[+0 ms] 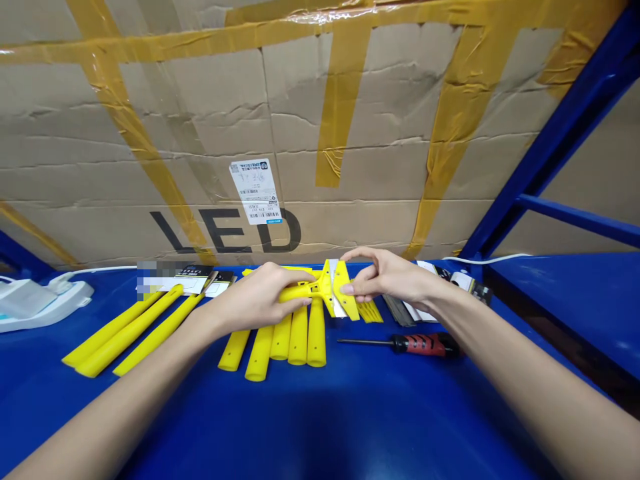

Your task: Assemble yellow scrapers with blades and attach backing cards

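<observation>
My left hand (267,293) is closed around the handle of a yellow scraper (296,292), its head turned to the right. Pinched in my right hand (393,277) is a yellow cover plate (352,309) with small holes, held at the scraper head. A thin pale blade (340,309) shows between the head and the plate, sitting at a slant. Below my hands, several yellow scraper handles (299,337) lie side by side. More flat yellow pieces (371,311) rest just under my right hand. Right of the handles is a red and black screwdriver (425,345), its shaft pointing left.
Yellow scrapers with card packaging (131,325) lie at left, beside a white power strip (75,300). Dark grey strips (399,311) and printed cards (463,281) are at right. Behind the blue table (380,427) stands a large taped carton (300,120); a blue metal frame (543,143) rises at right.
</observation>
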`<state>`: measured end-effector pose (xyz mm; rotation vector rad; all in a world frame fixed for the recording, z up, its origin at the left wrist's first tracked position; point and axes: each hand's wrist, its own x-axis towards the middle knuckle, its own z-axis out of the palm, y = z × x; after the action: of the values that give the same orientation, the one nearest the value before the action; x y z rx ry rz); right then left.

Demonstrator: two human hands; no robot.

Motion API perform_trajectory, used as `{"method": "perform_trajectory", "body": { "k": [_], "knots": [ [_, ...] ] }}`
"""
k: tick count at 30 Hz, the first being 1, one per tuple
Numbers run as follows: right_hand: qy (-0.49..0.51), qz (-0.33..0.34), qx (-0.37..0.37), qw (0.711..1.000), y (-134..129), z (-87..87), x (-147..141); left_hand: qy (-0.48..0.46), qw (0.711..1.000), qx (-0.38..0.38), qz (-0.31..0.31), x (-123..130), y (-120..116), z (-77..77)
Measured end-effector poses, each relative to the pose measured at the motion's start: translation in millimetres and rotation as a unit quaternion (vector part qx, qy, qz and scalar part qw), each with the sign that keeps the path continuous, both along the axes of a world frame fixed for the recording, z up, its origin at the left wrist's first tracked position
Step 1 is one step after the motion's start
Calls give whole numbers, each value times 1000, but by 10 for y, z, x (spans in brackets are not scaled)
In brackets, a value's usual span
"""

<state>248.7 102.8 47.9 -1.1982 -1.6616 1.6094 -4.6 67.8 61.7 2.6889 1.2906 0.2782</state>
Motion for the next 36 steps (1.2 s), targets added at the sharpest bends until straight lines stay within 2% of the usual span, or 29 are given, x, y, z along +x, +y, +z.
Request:
{"method": "perform_trajectory", "body": {
  "k": [4,7,11,20,27,32,36],
  "knots": [
    [-13,3,15,1000,-10,-53,-69,-26,1000,-1,-16,7,-3,8],
    [-19,-2,14,1000,-12,-84,-99,-36,999,13,-5,8,-1,-3],
    [6,33,33,999,-13,-87,-99,-49,998,25,3,3,4,-22],
    [98,33,-29,994,-17,-111,-114,-78,996,44,-22,-3,-17,-3],
    [56,39,12,998,-62,-105,-170,-49,998,47,-9,-11,-36,4],
    [56,22,31,998,-70,-94,-175,-55,997,37,-43,-31,-21,13],
    [56,28,28,998,-72,-58,-157,-52,995,60,-59,-62,7,0]
  ]
}}
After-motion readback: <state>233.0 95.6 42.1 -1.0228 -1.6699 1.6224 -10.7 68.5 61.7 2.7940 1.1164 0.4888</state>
